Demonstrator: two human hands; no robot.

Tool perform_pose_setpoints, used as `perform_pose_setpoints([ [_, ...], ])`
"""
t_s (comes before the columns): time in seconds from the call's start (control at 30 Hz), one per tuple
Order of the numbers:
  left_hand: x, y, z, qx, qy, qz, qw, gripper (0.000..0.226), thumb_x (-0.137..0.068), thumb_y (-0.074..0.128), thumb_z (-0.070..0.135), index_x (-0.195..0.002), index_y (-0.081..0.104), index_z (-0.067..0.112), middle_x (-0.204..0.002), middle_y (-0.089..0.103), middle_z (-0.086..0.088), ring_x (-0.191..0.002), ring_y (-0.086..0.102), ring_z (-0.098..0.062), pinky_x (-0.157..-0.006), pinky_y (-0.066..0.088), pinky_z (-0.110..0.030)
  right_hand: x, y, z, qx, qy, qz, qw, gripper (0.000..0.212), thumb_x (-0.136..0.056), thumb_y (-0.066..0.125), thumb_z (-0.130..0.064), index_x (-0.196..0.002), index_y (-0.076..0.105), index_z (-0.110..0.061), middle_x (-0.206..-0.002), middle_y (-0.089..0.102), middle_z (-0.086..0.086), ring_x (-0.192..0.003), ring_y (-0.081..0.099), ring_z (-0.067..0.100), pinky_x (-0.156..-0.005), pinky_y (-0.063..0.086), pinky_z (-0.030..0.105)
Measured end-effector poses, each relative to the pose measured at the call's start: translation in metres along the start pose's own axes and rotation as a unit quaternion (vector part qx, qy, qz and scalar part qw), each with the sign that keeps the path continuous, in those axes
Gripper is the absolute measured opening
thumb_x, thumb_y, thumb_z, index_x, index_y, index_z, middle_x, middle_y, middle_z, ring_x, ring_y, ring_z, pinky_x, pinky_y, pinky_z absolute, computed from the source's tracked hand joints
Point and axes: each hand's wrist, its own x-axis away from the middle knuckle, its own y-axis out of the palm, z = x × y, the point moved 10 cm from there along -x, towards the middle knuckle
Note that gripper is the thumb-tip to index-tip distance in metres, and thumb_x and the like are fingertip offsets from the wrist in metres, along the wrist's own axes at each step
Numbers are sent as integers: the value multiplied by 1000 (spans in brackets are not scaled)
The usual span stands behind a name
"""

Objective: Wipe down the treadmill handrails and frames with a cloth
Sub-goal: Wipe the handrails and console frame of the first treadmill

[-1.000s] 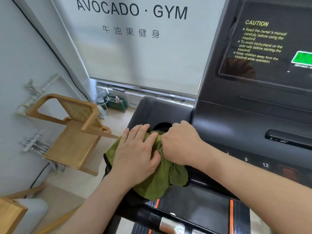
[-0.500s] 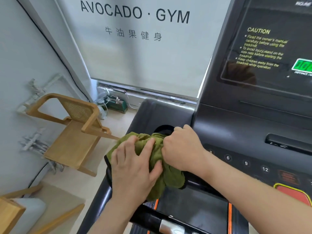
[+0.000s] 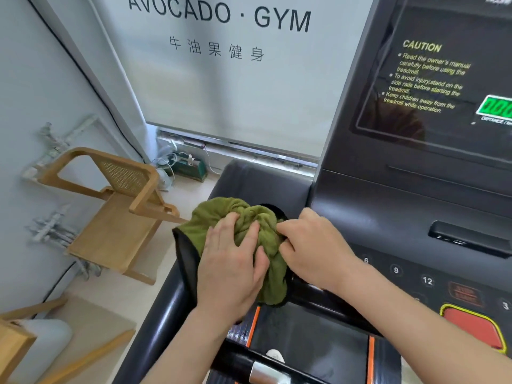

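Observation:
A bunched green cloth (image 3: 219, 217) lies on the left wing of the black treadmill console (image 3: 249, 181), partly over a round cup-holder opening. My left hand (image 3: 232, 267) presses on the cloth with its fingers dug into the folds. My right hand (image 3: 313, 245) grips the cloth's right side with curled fingers. The black left handrail (image 3: 163, 314) runs down from under the cloth toward me. Part of the cloth hangs below both hands.
The console screen (image 3: 437, 79) with a caution notice rises at the right, with number keys and a red stop button (image 3: 473, 328) below. A wooden chair (image 3: 116, 214) stands left on the floor. A blind with gym lettering hangs behind.
The cloth has been gathered from spread flat into a tight bunch and shifted up over the cup holder. My left fingers went from flat to dug in. The view tilted slightly down.

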Motion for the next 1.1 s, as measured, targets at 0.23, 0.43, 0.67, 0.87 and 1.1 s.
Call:
perform_pose_setpoints([
  [0.23, -76, 32, 16, 52, 82, -115, 989, 56, -92, 21, 50, -137, 52, 35, -161, 21, -2, -148, 16, -20, -118, 19, -50, 32, -20, 33, -158, 122, 200, 959, 16, -90, 51, -14, -103, 61, -16, -95, 57, -5, -88, 51, 17, -77, 41, 28],
  [0.43, 7, 22, -7, -50, 19, -115, 992, 62, -98, 9, 56, -156, 8, 33, -163, 8, -11, -150, 6, -26, -120, 12, -49, 41, -6, -6, -159, 49, 122, 978, 42, -90, 58, -39, -128, 56, -22, -103, 57, -6, -95, 56, 15, -84, 49, 32],
  [0.67, -14, 29, 5, -35, 71, -120, 990, 60, -99, 8, 56, -154, 16, 34, -161, 21, -6, -148, 19, -23, -119, 15, -46, 42, -18, 22, -251, 86, 216, 940, 14, -84, 69, -12, -94, 73, -21, -77, 58, -13, -68, 53, 3, -69, 45, 22],
  [0.87, -93, 19, 14, 127, 76, -82, 986, 65, -98, 16, 62, -150, 34, 27, -155, 35, -7, -144, 28, -26, -115, 26, -48, 4, -54, 60, -321, 178, 319, 874, 10, -92, 60, -13, -92, 68, -19, -86, 62, -2, -78, 55, 12, -76, 45, 28],
  [1.1, -65, -8, -33, 95, 31, -135, 986, 56, -79, 71, 53, -127, 56, 28, -115, 62, 6, -108, 55, -16, -91, 45, -33, -61, -107, 40, -352, 78, 281, 889, 16, -97, 47, -7, -94, 57, -19, -95, 54, 0, -79, 47, 4, -69, 36, 7],
])
